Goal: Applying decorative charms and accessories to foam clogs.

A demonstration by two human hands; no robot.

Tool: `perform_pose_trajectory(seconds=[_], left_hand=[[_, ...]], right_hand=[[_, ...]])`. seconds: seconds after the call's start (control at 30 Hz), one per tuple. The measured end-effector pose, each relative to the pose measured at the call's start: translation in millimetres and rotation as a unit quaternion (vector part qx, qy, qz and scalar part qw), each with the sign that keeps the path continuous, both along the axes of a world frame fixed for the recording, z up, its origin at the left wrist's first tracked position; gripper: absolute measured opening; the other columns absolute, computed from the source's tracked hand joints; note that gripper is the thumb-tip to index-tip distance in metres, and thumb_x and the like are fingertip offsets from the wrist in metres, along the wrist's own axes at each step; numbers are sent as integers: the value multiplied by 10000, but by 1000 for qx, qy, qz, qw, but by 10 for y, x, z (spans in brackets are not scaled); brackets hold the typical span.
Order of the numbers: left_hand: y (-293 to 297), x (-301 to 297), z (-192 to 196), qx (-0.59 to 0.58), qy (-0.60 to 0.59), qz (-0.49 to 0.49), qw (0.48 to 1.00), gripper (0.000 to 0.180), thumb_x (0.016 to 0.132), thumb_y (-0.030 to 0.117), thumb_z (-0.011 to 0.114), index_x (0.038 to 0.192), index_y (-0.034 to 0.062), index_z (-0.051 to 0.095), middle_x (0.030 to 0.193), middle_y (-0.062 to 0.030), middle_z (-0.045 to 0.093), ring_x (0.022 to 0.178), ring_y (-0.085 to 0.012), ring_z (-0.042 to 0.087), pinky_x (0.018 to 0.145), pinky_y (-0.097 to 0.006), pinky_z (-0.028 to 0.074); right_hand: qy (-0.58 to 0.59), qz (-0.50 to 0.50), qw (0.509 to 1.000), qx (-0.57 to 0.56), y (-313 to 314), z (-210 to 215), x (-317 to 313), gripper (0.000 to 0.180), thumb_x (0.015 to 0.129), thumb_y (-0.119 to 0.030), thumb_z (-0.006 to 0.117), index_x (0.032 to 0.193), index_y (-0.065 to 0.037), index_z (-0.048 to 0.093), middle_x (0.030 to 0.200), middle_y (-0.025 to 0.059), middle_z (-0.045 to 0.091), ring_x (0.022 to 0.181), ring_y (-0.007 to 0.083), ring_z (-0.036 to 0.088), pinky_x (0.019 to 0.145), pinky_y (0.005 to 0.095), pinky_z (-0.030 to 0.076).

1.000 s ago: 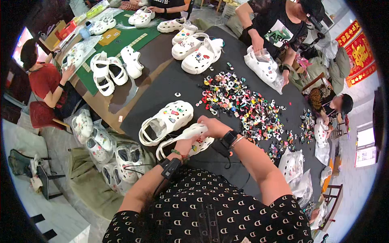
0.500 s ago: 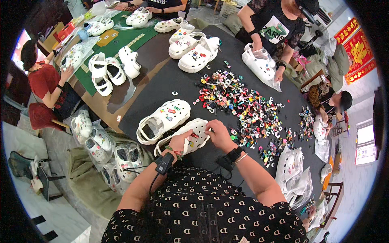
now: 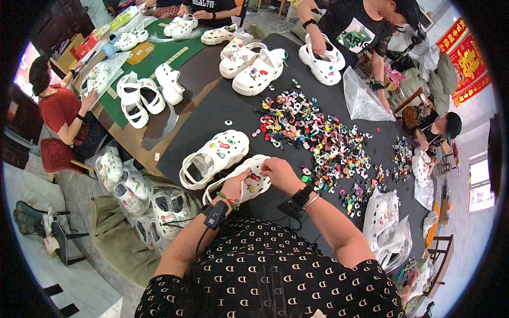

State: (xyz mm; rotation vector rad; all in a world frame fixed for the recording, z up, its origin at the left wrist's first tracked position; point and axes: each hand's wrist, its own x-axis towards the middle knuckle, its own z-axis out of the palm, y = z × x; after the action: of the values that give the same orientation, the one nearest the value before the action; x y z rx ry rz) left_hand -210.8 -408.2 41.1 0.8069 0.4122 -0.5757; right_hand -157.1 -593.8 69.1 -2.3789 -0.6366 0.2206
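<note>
A white clog [image 3: 255,186] with colourful shoe charms on its upper lies in front of me at the table's near edge. My left hand [image 3: 235,186] grips it by the side, with the thumb along the upper. Over the toe, the fingers of my right hand [image 3: 281,175] are pinched together against the clog; whatever they hold is too small and covered to make out. Beside it, to the left, rests another white clog [image 3: 225,151], decorated with several charms and with clear plastic inside.
A wide heap of loose shoe charms [image 3: 318,138] spreads right of centre on the black table [image 3: 201,114]. More white clogs [image 3: 260,74] stand at the far side. Bagged clogs [image 3: 379,217] lie at the right. Across the table, a co-worker [image 3: 360,42] handles clogs and a plastic bag [image 3: 363,98].
My right hand has shifted slightly left onto the clog's toe. The co-worker opposite has taken white clogs out of the plastic bag, and now holds clogs and bag apart.
</note>
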Motion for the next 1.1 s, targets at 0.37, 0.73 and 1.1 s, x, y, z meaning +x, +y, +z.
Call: perform_pose_trajectory(seconds=[0.37, 0.73, 1.1], left_hand=[[31, 23, -96, 153, -36, -71, 985, 399, 905, 130, 562, 1293, 47, 531, 1093, -112, 663, 929, -202, 656, 825, -306, 500], [-7, -53, 14, 163, -79, -55, 982, 374, 917, 236, 572, 1223, 21, 575, 1112, -75, 646, 985, -167, 624, 840, -297, 489], [-89, 76, -144, 620, -275, -302, 670, 314, 937, 278, 441, 1214, 278, 590, 965, -91, 662, 867, -217, 653, 749, -331, 501]], right_hand=[[16, 9, 999, -41, 62, -15, 75, 136, 696, -130, 722, 772, -68, 627, 802, 107, 629, 850, 313, 584, 708, 410, 474], [256, -99, 961, -28, 1, 18, 247, 780, 630, -150, 833, 1274, -136, 392, 1168, 205, 531, 1064, 411, 545, 907, 433, 458], [164, -116, 980, -19, -25, -356, 158, 698, 695, -268, 794, 1253, -110, 407, 1163, 214, 518, 1081, 388, 533, 924, 453, 440]])
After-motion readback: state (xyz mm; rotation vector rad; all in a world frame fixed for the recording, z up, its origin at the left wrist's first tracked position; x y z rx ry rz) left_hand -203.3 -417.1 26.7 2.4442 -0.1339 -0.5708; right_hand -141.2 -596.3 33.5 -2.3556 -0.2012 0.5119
